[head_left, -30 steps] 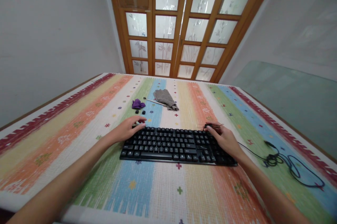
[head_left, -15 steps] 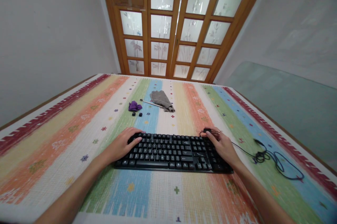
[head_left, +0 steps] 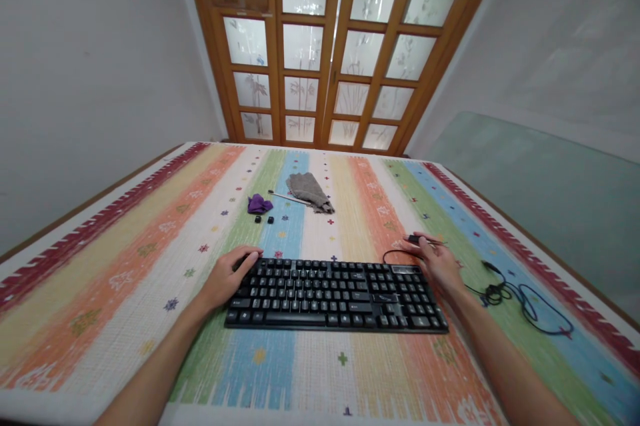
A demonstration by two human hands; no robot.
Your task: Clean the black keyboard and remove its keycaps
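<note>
A black keyboard (head_left: 305,296) lies flat on the striped tablecloth before me. My left hand (head_left: 227,276) grips its far left corner, thumb over the edge near the top row. My right hand (head_left: 435,263) is beyond the keyboard's far right corner, fingers pinched on a small black tool with thin metal ends (head_left: 414,239), which looks like a keycap puller. Two black keycaps (head_left: 258,219) sit side by side on the cloth, close to a crumpled purple cloth (head_left: 259,204). A thin white brush (head_left: 287,197) with a dark tip lies partly against a folded grey cloth (head_left: 310,191).
The keyboard's black cable (head_left: 533,309) is loosely coiled at the right, its plug pointing away. A striped tablecloth (head_left: 115,259) covers the table. Wooden glass-paned doors (head_left: 327,79) stand beyond the far edge, with walls on both sides.
My right hand has lifted away from the keyboard's top right corner, outward to the right, still pinching the black tool. My left hand has shifted slightly left along the keyboard's corner.
</note>
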